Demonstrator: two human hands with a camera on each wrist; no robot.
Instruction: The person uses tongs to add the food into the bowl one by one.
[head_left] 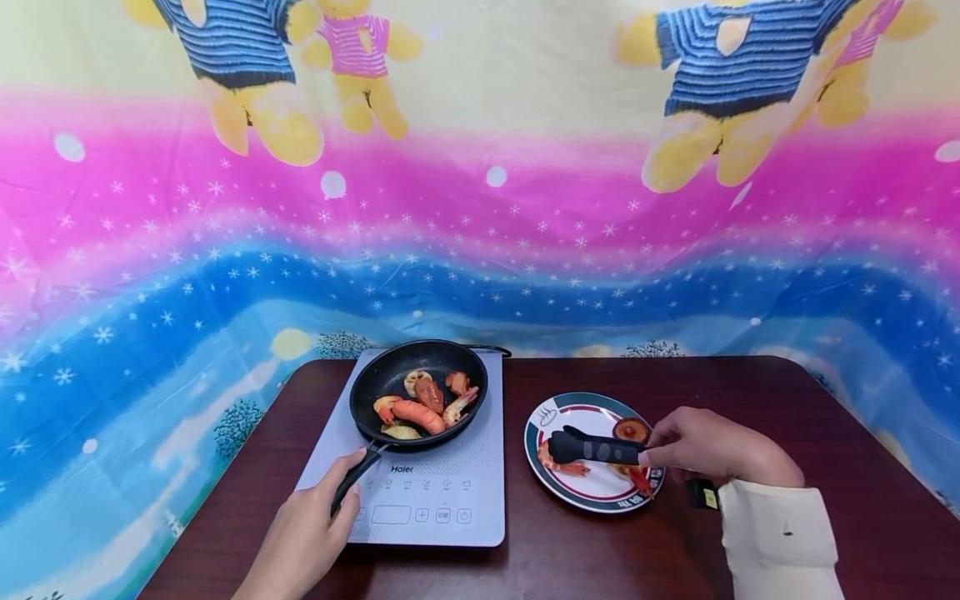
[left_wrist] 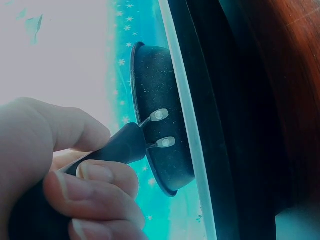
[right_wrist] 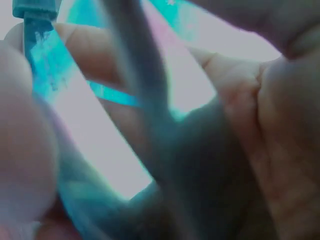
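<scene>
the person here curls the left grip [head_left: 317,518] round the handle [head_left: 352,483] of a black pan [head_left: 384,385], which sits on the white hob [head_left: 486,492] with reddish seafood [head_left: 418,415] inside. the right grip [head_left: 708,450] pinches a pair of tongs [head_left: 603,451], their black ends over the plate [head_left: 592,483] to the right of the hob on the dark table [head_left: 585,550].

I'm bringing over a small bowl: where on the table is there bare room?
Bare table lies behind the plate and right hand, right of the cooktop. Another patch lies before the plate, between cooktop and right sleeve; a narrower strip borders the cooktop's left. Crowded: the cooktop, with frying pan and left hand, and the plate, holding food under the tongs.
</scene>
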